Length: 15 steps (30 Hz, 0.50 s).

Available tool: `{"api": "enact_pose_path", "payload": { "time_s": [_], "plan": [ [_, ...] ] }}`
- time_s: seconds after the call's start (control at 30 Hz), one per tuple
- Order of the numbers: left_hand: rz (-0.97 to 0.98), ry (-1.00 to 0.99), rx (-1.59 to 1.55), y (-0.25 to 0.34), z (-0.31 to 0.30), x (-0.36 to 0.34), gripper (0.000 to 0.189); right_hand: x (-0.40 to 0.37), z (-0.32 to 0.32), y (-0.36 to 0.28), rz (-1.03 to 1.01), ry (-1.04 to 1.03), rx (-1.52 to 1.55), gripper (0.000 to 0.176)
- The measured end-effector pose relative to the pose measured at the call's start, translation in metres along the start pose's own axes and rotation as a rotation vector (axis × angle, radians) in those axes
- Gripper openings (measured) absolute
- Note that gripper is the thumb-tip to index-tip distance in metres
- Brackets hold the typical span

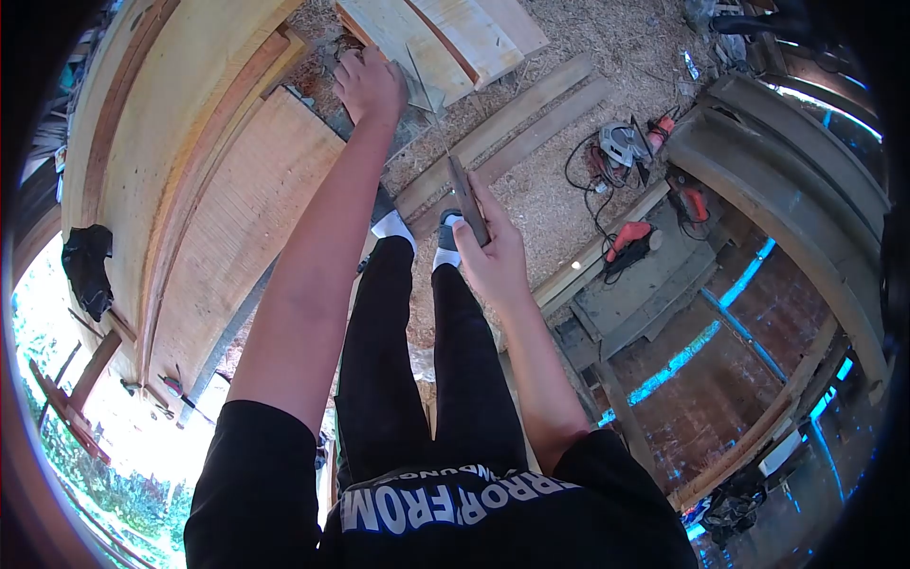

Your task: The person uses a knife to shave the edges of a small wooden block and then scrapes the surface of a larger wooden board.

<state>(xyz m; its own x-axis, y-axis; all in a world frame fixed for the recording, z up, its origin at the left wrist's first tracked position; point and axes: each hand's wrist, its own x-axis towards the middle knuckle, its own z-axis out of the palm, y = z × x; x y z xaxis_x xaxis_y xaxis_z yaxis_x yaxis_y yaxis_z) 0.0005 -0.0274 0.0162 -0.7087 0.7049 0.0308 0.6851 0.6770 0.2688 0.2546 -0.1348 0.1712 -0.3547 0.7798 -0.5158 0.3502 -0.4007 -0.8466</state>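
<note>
My right hand (493, 248) is wrapped round the dark wooden handle of a handsaw (468, 202). Its thin blade, seen nearly edge-on, points away from me and overlaps a pale wooden board (428, 68) in this view. At that board's near left edge is my left hand (371, 85), fingers bent over and gripping it; the fingertips are partly hidden. Two narrow wooden strips (507, 133) lie on the ground beyond the saw handle.
Sawdust (607, 90) covers the ground. A circular saw (623, 144) with a black cord and a red power tool (628, 239) lie to the right. Large curved planks (213, 123) rise at the left, and a curved timber beam (787, 180) runs along the right.
</note>
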Motion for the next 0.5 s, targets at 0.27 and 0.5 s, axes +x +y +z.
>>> {"api": "enact_pose_path", "payload": {
  "time_s": [0.27, 0.5],
  "plan": [
    [-0.041, 0.0, -0.07, 0.007, -0.005, 0.004, 0.041, 0.002, 0.0, 0.002, 0.003, 0.007, 0.029, 0.065],
    [-0.427, 0.19, -0.174, 0.031, -0.006, 0.02, 0.032, -0.005, -0.016, -0.022, -0.12, -0.19, -0.059, 0.085]
  ]
}}
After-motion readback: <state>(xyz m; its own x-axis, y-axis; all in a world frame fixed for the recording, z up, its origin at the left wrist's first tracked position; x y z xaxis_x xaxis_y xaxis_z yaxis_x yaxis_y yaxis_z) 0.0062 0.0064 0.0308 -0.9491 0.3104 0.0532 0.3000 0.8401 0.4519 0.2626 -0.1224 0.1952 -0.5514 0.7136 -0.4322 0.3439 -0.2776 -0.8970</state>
